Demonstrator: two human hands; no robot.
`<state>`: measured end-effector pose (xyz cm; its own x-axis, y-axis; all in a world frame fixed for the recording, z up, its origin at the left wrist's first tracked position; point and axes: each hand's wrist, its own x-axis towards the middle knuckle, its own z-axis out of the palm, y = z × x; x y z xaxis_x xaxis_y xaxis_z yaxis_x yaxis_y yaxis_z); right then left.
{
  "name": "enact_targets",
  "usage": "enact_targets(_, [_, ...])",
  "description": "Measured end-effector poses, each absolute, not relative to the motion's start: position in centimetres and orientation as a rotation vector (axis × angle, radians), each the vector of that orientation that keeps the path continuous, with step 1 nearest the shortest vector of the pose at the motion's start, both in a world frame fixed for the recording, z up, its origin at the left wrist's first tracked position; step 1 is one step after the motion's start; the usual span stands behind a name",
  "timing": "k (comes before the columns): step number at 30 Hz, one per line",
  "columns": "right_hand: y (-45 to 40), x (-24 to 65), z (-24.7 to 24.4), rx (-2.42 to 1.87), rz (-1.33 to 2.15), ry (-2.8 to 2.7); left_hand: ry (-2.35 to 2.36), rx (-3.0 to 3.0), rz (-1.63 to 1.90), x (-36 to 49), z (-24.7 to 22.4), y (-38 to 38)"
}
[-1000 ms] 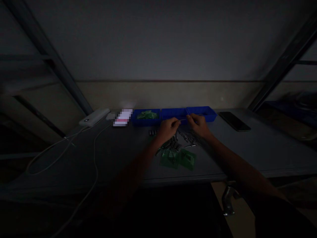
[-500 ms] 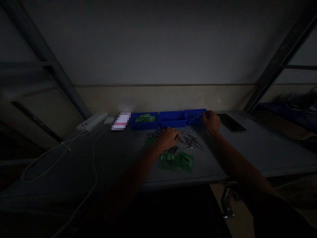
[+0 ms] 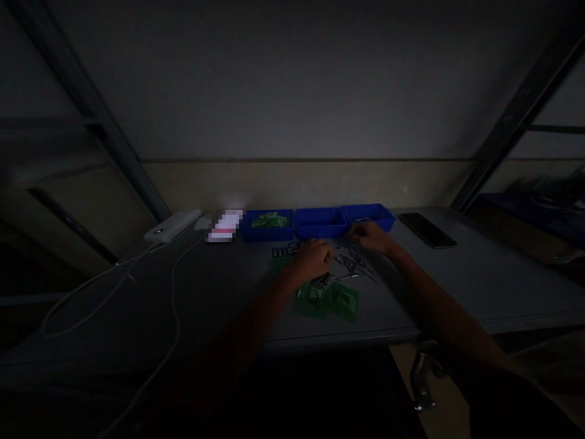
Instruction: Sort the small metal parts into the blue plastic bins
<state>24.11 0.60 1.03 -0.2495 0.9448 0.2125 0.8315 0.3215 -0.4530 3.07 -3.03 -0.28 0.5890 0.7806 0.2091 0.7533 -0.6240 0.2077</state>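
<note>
My left hand (image 3: 314,256) rests with curled fingers at the left edge of a loose pile of thin metal pins (image 3: 355,266); whatever it holds is hidden. My right hand (image 3: 371,236) hovers just above the back of that pile, in front of the right blue bin (image 3: 388,221). Its fingers are drawn together, and the dim light does not show what is in them. Small green plastic bags lie nearest the front edge, one green bag (image 3: 346,303) beside another green bag (image 3: 311,305), with metal parts in them. A few thin pieces lie in the right bin.
The left blue bin (image 3: 267,234) holds green bags; the middle blue bin (image 3: 321,231) stands between the other two. A dark phone (image 3: 428,230) lies at right. At left are a lit phone (image 3: 225,227), a white power strip (image 3: 173,225) and a loose cable (image 3: 173,299).
My right hand has come out of the right bin, moving left and toward me to the metal pile. My left hand stays in nearly the same place.
</note>
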Motion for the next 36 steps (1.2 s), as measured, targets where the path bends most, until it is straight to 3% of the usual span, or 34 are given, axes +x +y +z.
enact_targets(10, [-0.2, 22.9, 0.9, -1.369, 0.727, -2.392, 1.275, 2.700, 0.438, 3.2, -0.7, -3.0])
enact_targets(19, [0.9, 25.2, 0.6, -1.704, 0.355, -2.318, 1.283, 2.718, 0.443, 3.1, -0.7, -3.2])
enact_targets(29, [0.2, 23.9, 0.5, -1.402, 0.985, -2.273, 1.324, 2.702, 0.465, 3.2, -0.3, -3.5])
enact_targets(36, [0.7, 23.9, 0.3, -1.390, 0.989, -2.202, 1.362, 2.647, 0.477, 2.9, 0.0, -3.2])
